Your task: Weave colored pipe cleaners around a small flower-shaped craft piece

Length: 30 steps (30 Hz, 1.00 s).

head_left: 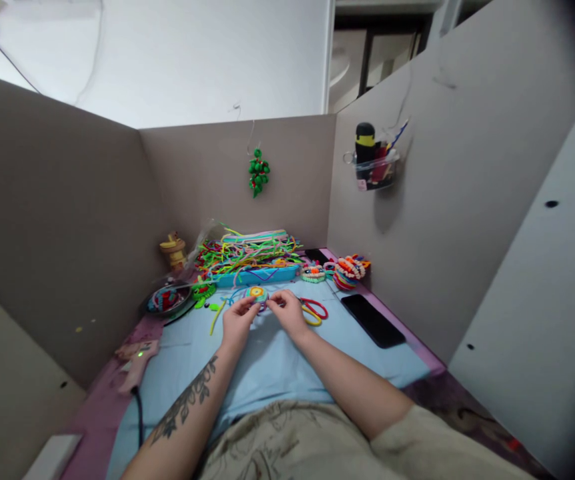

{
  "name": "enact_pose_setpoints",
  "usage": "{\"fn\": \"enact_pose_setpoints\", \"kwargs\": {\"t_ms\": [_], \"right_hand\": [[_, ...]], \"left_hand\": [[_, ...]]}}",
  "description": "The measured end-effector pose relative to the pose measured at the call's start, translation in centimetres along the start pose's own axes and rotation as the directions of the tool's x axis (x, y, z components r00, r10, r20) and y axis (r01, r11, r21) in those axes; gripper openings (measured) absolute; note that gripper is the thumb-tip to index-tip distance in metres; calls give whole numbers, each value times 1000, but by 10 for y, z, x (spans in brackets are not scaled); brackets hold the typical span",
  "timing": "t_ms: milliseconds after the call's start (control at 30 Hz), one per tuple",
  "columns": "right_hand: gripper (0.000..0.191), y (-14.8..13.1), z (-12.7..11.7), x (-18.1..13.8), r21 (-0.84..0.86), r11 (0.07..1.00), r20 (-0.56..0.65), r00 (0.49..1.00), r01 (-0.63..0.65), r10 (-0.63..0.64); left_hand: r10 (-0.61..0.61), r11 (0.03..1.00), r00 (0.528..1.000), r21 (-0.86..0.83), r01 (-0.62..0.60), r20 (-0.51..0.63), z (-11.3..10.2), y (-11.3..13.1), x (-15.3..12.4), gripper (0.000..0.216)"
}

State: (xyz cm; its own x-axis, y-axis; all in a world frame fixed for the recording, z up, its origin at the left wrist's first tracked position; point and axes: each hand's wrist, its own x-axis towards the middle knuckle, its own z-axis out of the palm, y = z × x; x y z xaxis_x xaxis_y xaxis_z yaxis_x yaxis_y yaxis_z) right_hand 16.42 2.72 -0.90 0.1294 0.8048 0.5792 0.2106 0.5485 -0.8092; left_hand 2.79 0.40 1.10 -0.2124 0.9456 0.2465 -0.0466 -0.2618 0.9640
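Note:
A small round coil (257, 293), wound in rings of several colours with a yellow centre and apparently made of pipe cleaners, is held up over the blue cloth (272, 360). On its near left edge, my left hand (239, 322) pinches it between thumb and fingers. My right hand (288, 310) grips its right edge, fingertips close together. Right beside that hand lie red and yellow pipe-cleaner loops (317, 311). To the left of my left hand are a loose yellow pipe cleaner (216, 319) and small green pieces (211, 307).
Behind my hands stands a blue tray (257, 276) heaped with pipe cleaners (247, 252). A dark bowl (170, 300) and a pink glue gun (140, 363) with a cord are at left. Right lie a black phone (372, 320) and a striped round piece (349, 272). Partitions (237, 180) enclose the table.

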Motion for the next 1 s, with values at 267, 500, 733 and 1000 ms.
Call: {"fn": "enact_pose_setpoints", "kwargs": {"t_ms": [267, 500, 733, 1000], "right_hand": [[22, 13, 6, 1, 185, 962, 30, 980, -199, 197], [25, 14, 5, 1, 266, 933, 16, 969, -243, 248], [18, 9, 3, 0, 252, 940, 7, 972, -230, 236], [14, 17, 7, 0, 124, 979, -38, 986, -159, 164]], "left_hand": [[-77, 994, 997, -79, 79, 29, 0, -3, 3, 47], [-84, 989, 995, -118, 90, 54, -1, -7, 5, 47], [-104, 987, 993, -121, 110, 53, 0, -4, 4, 49], [-130, 982, 988, -128, 139, 77, 2, -6, 3, 49]]}}
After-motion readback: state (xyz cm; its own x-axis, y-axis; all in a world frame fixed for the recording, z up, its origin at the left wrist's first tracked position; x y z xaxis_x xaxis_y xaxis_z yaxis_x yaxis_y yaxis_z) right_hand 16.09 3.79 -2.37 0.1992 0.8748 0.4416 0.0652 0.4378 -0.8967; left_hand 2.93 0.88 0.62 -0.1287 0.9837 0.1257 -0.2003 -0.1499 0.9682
